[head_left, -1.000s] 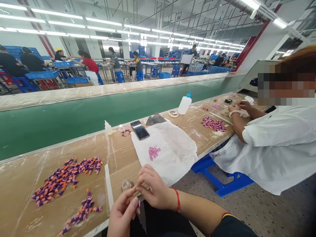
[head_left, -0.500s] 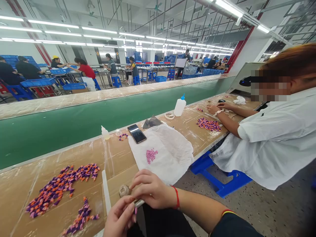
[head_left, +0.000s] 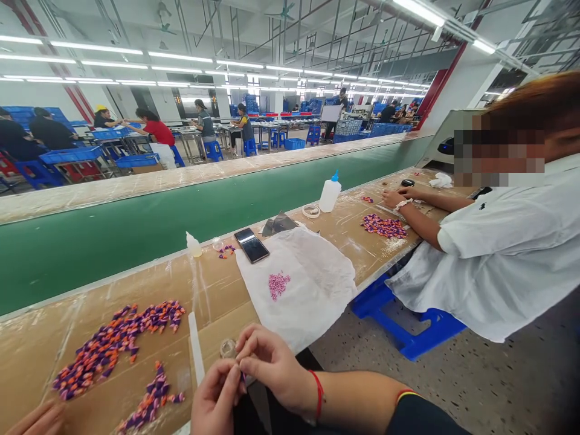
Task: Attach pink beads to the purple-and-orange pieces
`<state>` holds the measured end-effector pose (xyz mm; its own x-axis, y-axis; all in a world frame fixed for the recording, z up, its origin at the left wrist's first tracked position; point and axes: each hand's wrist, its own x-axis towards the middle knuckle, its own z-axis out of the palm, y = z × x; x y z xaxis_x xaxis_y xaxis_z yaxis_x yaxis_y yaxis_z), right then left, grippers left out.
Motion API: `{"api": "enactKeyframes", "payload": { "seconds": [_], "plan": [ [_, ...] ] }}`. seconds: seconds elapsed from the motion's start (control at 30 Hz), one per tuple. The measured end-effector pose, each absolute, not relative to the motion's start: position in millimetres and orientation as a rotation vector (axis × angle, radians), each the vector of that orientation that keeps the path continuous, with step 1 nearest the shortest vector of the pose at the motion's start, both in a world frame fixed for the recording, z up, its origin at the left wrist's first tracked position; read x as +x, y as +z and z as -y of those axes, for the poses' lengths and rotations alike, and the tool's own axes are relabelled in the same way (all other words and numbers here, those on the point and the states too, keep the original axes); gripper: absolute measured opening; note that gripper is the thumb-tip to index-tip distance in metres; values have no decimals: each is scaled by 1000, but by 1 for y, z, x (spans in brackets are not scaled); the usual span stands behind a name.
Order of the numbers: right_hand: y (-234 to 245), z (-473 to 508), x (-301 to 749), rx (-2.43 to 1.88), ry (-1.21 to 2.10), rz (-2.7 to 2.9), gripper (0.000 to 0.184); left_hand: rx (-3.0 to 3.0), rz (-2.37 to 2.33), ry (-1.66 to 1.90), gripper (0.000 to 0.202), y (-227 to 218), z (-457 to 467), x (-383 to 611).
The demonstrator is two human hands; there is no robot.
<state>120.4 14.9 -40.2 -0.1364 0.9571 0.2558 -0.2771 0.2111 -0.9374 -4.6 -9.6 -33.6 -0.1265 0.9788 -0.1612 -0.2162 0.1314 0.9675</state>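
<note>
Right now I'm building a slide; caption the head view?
Left hand and right hand meet at a purple piece, pink pieces on white sheet beyond.

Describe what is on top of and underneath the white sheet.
On the white sheet lie small pink pieces; a smartphone overlaps its corner. Anything directly beneath is covered, so cannot be seen. The right hand hides part of the sheet's near edge.

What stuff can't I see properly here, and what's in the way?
All in the head view:
Purple piece: mostly hidden by the left hand and right hand; anything else they pinch is covered too.
Clear round thing: lower edge behind the left hand, and too small to tell what's inside.
Other hand: cut off by the bottom-left corner.
Pink bits: too small to tell their shape.
</note>
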Motion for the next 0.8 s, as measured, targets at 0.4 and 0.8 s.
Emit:
{"api": "enactKeyframes", "payload": {
  "seconds": [0.4,0.8],
  "plan": [
    [-40,-3,110,-722,1421,1095,23,944,-1230,1335,52,-34,14,-2],
    [-31,-6,121,-892,1190,1485,19,1295,-1466,1409,24,-36,22,-9]
  ]
}}
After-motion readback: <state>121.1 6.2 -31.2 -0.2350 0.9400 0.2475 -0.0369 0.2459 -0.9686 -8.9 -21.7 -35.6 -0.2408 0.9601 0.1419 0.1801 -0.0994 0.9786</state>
